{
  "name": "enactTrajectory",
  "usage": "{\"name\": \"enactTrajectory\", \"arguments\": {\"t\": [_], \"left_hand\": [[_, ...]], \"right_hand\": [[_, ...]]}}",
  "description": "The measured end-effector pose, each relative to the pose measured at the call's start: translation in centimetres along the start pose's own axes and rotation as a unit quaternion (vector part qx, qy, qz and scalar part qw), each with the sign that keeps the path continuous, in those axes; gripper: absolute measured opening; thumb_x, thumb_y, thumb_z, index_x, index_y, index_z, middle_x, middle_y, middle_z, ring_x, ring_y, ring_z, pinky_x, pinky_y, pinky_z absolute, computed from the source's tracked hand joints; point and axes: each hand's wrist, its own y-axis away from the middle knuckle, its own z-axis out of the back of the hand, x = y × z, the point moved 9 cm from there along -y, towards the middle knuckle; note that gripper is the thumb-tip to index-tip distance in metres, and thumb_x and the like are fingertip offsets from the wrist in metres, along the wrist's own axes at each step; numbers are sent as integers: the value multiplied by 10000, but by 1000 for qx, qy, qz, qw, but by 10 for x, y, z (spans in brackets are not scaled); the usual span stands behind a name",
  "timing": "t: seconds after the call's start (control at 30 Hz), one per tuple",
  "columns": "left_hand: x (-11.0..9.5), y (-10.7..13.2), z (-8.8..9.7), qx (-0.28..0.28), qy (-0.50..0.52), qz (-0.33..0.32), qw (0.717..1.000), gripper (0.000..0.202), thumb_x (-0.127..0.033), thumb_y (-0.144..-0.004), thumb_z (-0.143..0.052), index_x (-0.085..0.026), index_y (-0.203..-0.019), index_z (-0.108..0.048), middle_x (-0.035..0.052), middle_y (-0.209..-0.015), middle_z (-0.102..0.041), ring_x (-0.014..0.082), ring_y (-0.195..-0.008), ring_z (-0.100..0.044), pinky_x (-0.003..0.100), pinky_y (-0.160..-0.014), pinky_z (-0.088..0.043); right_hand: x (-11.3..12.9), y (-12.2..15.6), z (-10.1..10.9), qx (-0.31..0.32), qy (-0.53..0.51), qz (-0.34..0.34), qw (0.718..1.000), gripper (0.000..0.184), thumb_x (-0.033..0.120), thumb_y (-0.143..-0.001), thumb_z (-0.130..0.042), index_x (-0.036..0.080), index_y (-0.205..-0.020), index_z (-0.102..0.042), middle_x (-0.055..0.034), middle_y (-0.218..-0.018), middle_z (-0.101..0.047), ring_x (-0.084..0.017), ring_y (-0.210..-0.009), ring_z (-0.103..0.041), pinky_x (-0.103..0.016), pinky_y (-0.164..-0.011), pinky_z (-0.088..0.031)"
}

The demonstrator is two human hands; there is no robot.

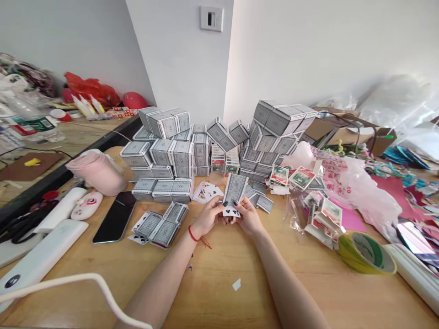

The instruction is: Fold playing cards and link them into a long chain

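Between my two hands, near the middle of the table, is a playing card (pixel 235 188) with its grey patterned back toward me. Its lower part shows a white face with black clubs, perhaps a fold or a second card. My left hand (pixel 213 213), with a red string at the wrist, pinches the lower left side. My right hand (pixel 248 214) pinches the lower right side. Just beyond lie loose face-up cards (pixel 207 192) and some folded grey cards (pixel 258 197). Left of my hands rests a small piece of folded cards (pixel 166 224).
Stacked blocks of folded cards (pixel 173 155) rise at the back left, with another stack (pixel 274 132) at the back right. A phone (pixel 115 216) and a pink pouch (pixel 98 171) lie left. Card boxes (pixel 325 217) and yellow tape (pixel 365 253) are right. A white cable (pixel 99 283) crosses front left.
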Motion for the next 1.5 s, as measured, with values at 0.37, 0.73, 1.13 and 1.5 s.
{"name": "enactTrajectory", "arguments": {"t": [0.37, 0.73, 1.13, 1.5], "left_hand": [[0, -3, 8, -23, 74, -14, 997, 124, -238, -672, -621, -172, -758, -560, -23, -587, -548, 70, -475, -508, 186, -458, -418], [-12, -4, 18, -51, -111, -82, 989, 230, -369, -724, -550, -155, -738, -635, 13, -577, -573, 111, -462, -491, 247, -444, -415], [-25, 2, 6, -29, -201, -114, 973, 228, -329, -743, -534, -208, -904, -638, 26, -713, -630, 140, -554, -575, 292, -555, -493], [-3, -3, 14, -31, -17, -11, 999, 165, -216, -661, -546, -159, -802, -612, -12, -605, -586, 83, -505, -517, 210, -515, -433]], "right_hand": [[-12, -1, -1, -7, -165, -18, 986, 174, 177, -682, -672, 180, -803, -547, 28, -613, -633, -79, -483, -603, -142, -448, -533], [-20, 1, 2, -5, -115, -60, 991, 264, 390, -749, -596, 141, -837, -576, -61, -730, -677, -143, -606, -656, -199, -497, -558], [-9, -1, 3, 36, -61, -35, 997, 135, 249, -783, -566, 169, -887, -537, 9, -584, -618, -91, -432, -580, -175, -401, -515], [-13, 6, -9, 73, -134, -112, 982, 155, 189, -732, -445, 113, -783, -571, -60, -646, -657, -132, -515, -614, -224, -454, -528]]}}
